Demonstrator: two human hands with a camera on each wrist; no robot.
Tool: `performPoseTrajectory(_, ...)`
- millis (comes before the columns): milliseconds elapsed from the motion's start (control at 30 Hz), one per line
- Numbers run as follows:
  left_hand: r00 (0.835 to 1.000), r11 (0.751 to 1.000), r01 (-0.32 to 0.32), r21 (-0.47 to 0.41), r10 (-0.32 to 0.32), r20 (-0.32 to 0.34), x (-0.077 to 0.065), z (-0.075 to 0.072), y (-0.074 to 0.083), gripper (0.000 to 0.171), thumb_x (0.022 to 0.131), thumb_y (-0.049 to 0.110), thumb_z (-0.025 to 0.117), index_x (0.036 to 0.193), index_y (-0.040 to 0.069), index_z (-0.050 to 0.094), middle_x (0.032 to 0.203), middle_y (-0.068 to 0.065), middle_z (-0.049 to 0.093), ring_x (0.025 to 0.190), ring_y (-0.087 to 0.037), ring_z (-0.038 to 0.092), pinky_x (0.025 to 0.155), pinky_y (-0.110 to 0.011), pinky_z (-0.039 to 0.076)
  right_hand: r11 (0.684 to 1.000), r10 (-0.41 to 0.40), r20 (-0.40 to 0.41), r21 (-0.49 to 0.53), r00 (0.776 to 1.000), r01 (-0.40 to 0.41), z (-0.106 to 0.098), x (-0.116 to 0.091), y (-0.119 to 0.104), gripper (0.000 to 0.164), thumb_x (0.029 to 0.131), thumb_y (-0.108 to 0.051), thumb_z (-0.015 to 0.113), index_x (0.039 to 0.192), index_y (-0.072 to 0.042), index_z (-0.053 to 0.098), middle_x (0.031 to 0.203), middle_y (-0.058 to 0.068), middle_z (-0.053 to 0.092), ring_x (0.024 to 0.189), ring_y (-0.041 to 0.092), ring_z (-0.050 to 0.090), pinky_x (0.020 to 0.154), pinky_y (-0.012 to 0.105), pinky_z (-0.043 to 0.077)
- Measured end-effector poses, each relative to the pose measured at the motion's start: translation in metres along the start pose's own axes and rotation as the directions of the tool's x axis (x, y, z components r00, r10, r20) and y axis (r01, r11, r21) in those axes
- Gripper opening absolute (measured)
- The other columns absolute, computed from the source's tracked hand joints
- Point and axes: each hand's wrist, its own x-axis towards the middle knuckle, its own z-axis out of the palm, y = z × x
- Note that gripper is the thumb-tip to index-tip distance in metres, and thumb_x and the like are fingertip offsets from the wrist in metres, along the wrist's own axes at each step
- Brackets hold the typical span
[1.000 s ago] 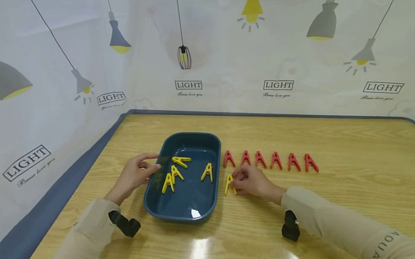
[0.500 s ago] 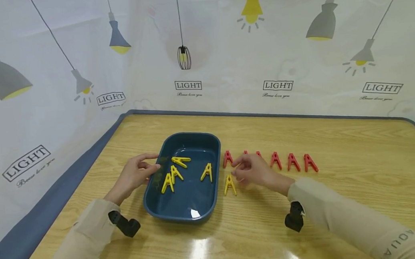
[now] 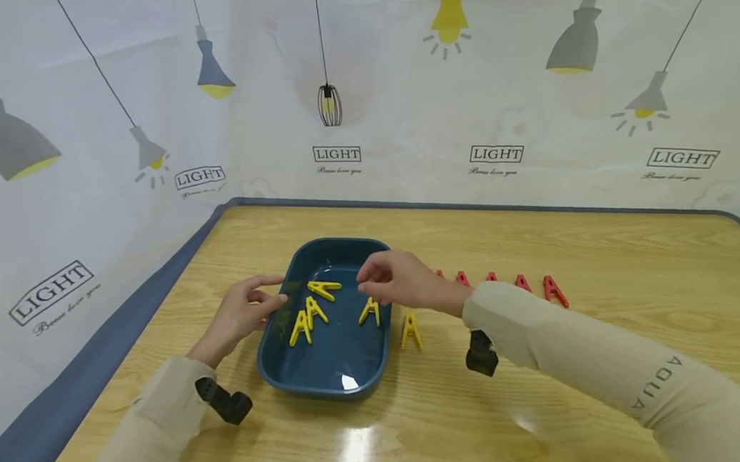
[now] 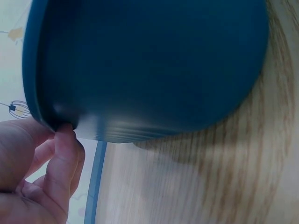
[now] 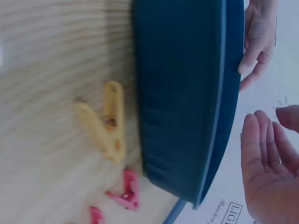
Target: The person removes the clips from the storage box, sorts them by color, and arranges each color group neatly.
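Note:
My left hand (image 3: 240, 315) pinches the left rim of a deep blue plastic tub (image 3: 319, 390), thumb on one side and fingers on the other. Over the tub's right side hovers my right hand (image 3: 399, 280), its fingers relaxed and nothing visible between them. Several yellow spring clips lie inside; the rightmost clip (image 3: 370, 313) sits just below my right fingers, partly covered. Another yellow clip (image 3: 411, 331) rests on the table beside the tub's right wall. A row of red clips (image 3: 555, 291) stretches to the right, partly hidden by my right hand and forearm.
Wood-grain table (image 3: 485, 409) with a dark blue edge. Behind it hangs a white sheet (image 3: 400, 114) printed with lamps. In the right wrist view a red clip (image 5: 128, 191) lies near the tub's corner.
My right hand has left the yellow clip on the table, which stays there, and moved left and up over the tub. The left hand keeps its hold on the rim.

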Motion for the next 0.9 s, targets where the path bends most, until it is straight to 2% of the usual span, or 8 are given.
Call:
performPoseTrajectory(133,1.000,1.000,0.002,0.011,-0.002,-0.005,0.000,-0.001,0.000,0.045,0.088,0.021,0.057,0.128,0.006,0.045,0.097,-0.022,0.058,0.078,-0.026,0.057,0.064,-0.036,0.051,0.996,-0.090,0.034,-0.018,0.995,0.090,0.000,0.016,-0.010,0.015,0.086,-0.010,0.057,0.098,-0.001,0.059,0.083,0.008,0.061,0.067,0.018,0.057,0.062,0.029,0.050)
performPoseTrajectory(300,1.000,1.000,0.007,0.008,-0.007,-0.008,-0.001,-0.003,0.000,0.045,0.088,0.021,0.057,0.128,0.006,0.045,0.096,-0.022,0.058,0.075,-0.025,0.056,0.064,-0.035,0.051,0.992,-0.129,0.027,-0.003,0.991,0.129,0.000,0.041,-0.018,0.018,0.087,-0.010,0.056,0.101,0.001,0.058,0.087,0.009,0.061,0.073,0.021,0.058,0.065,0.035,0.050)
performPoseTrajectory(467,1.000,1.000,0.016,-0.004,-0.016,-0.003,-0.001,-0.004,0.000,0.045,0.088,0.021,0.057,0.128,0.006,0.045,0.097,-0.022,0.057,0.079,-0.027,0.057,0.064,-0.035,0.051,0.995,-0.085,0.038,-0.043,0.996,0.087,0.002,0.061,-0.018,0.018,0.087,-0.012,0.057,0.101,0.000,0.058,0.085,0.008,0.062,0.073,0.021,0.058,0.065,0.032,0.050)
performPoseTrajectory(733,1.000,0.999,0.004,-0.032,-0.003,0.004,0.000,-0.001,0.000,0.044,0.088,0.019,0.056,0.128,0.005,0.046,0.097,-0.023,0.057,0.077,-0.028,0.057,0.064,-0.036,0.051,0.995,0.002,0.111,-0.098,0.994,0.009,0.018,0.080,-0.007,0.025,0.088,-0.011,0.056,0.108,0.003,0.057,0.094,0.015,0.061,0.083,0.029,0.058,0.067,0.029,0.049)
performPoseTrajectory(900,1.000,0.999,-0.005,-0.034,0.005,0.002,0.001,0.001,0.000,0.043,0.088,0.018,0.056,0.128,0.005,0.046,0.096,-0.022,0.058,0.074,-0.025,0.056,0.063,-0.035,0.051,0.984,0.059,0.112,-0.177,0.992,-0.038,0.029,0.088,0.004,0.026,0.087,-0.013,0.057,0.108,0.001,0.058,0.097,0.011,0.062,0.083,0.024,0.059,0.068,0.026,0.048)
